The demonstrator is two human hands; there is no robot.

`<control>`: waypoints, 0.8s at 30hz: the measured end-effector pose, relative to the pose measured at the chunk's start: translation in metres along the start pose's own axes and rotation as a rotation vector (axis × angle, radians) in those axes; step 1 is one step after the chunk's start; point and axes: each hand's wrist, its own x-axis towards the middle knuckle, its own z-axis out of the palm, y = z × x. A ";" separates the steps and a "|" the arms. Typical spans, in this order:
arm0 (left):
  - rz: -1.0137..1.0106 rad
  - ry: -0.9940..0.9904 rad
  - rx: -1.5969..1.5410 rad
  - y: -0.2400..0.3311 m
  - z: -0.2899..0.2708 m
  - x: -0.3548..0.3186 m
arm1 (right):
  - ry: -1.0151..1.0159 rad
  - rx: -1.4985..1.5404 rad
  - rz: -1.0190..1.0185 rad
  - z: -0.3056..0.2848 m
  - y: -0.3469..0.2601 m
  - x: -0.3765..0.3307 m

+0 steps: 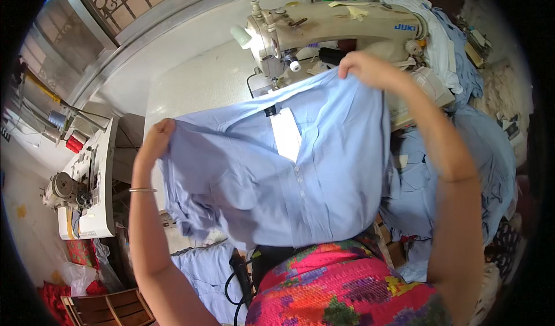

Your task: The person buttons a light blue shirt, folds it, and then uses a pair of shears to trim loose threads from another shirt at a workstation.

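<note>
I hold a light blue shirt [277, 176] spread out in front of me, its collar and white inner placket facing up. My left hand [157, 136] grips the shirt's left shoulder edge. At the far right, my right hand [365, 67] grips the other shoulder, raised close to the cream sewing machine [335, 28]. The shirt's lower part hangs down over my lap and hides the table beneath it.
A pile of more light blue garments [468, 158] lies to the right, with white cloth [430, 31] behind the machine. A second white sewing machine [87, 181] with red thread spools [74, 144] stands on the left. A wooden crate [107, 307] sits at the lower left.
</note>
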 end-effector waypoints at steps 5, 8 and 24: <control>0.094 0.239 0.249 -0.040 0.065 0.015 | 0.314 -0.096 0.196 0.094 -0.013 0.010; 0.370 0.348 0.477 -0.040 0.083 0.024 | 0.340 -0.189 0.160 0.127 0.004 0.019; 0.061 -0.207 -0.255 0.061 0.069 0.048 | 0.391 -0.089 0.161 0.119 -0.001 0.034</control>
